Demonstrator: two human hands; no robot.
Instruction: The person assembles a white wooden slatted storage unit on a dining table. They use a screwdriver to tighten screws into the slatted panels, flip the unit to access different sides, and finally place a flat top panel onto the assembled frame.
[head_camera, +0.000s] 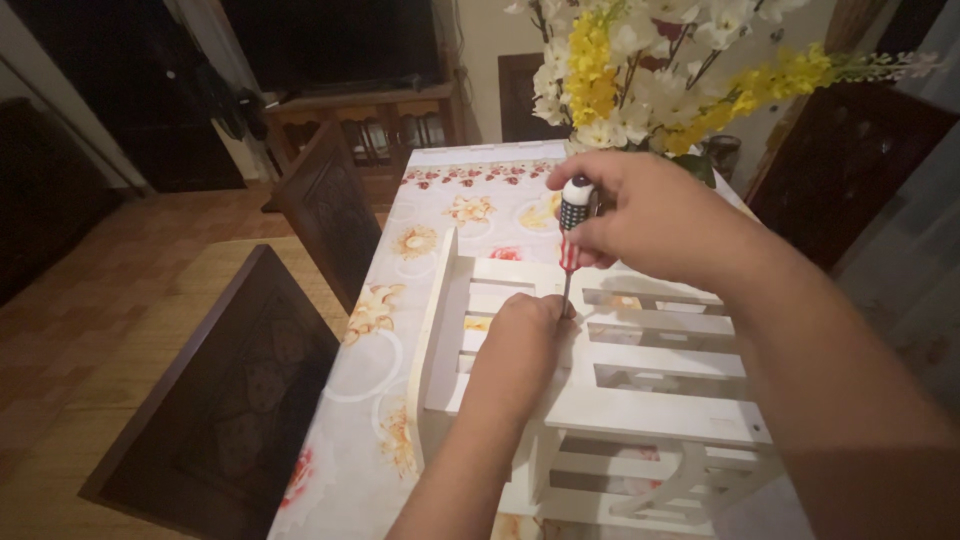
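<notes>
Observed: a white wooden rack made of slats lies on its side on the bench, which is covered by a floral cloth. The frame looks largely put together: side panel, several cross slats and a lower shelf are all in place and joined.

Right hand: grip closed around the handle of a screwdriver, which has a patterned red, white and dark handle. The tool stands nearly upright, shaft pointing down into the rack near the middle slats.

Left hand: rests on the rack just beside the screwdriver tip, fingers curled at the fixing point. Whether they pinch a screw or only steady the slat cannot be told; the tip and any screw head are hidden behind the fingers.

Assessment: the work appears to be well on, with a fastening at one central slat in hand. How far that screw is seated is not visible, nor how many fixings are left elsewhere.

Surroundings: dark wooden chairs stand at the left edge of the bench; a vase of white and yellow flowers stands at its far end.
</notes>
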